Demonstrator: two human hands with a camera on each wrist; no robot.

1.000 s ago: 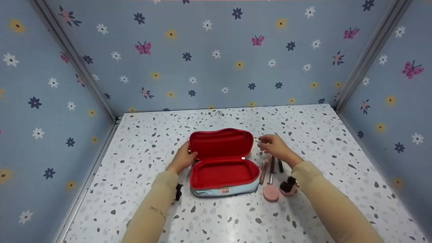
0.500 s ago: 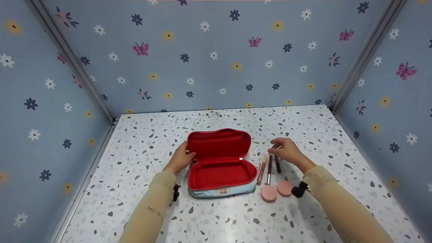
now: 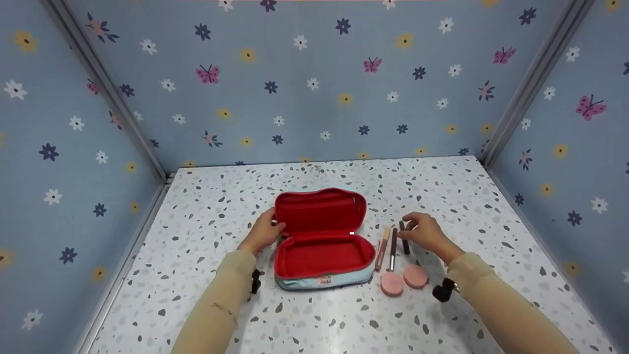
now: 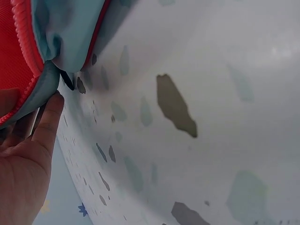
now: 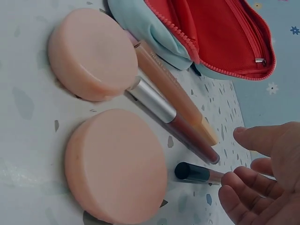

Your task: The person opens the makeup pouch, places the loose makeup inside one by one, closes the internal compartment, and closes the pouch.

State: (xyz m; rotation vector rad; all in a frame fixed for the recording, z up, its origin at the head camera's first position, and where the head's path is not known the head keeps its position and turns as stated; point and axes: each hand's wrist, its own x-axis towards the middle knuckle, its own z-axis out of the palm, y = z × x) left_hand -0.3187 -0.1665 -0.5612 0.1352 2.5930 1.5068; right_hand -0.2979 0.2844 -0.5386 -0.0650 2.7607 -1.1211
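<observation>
Counted on the speckled table [image 3: 216,196]: one pouch [image 3: 329,253], pale blue outside and red inside, at the middle with its lid raised on the far side; two round pink compacts [image 3: 392,284] near its right end, side by side; three slender tubes lying to the right of the pouch, farther off than the compacts. From left to right these are a peach tube [image 3: 382,253], a brown tube [image 3: 393,242] with a silver section, and a dark tube [image 3: 406,247]. Two hands are present. The left hand [image 3: 263,232] grasps the left edge of the pouch lid, thumb inside, fingers behind. The right hand [image 3: 426,235] is released, thumb apart from the fingers, at the dark tube's far end; whether the fingertips touch it I cannot tell. That end is partly covered. A pinkish sliver [image 3: 377,247] between pouch and peach tube is hard to make out. The label [image 3: 325,280] is illegible. Both sleeves [image 3: 211,300] are cut off on the near side.
</observation>
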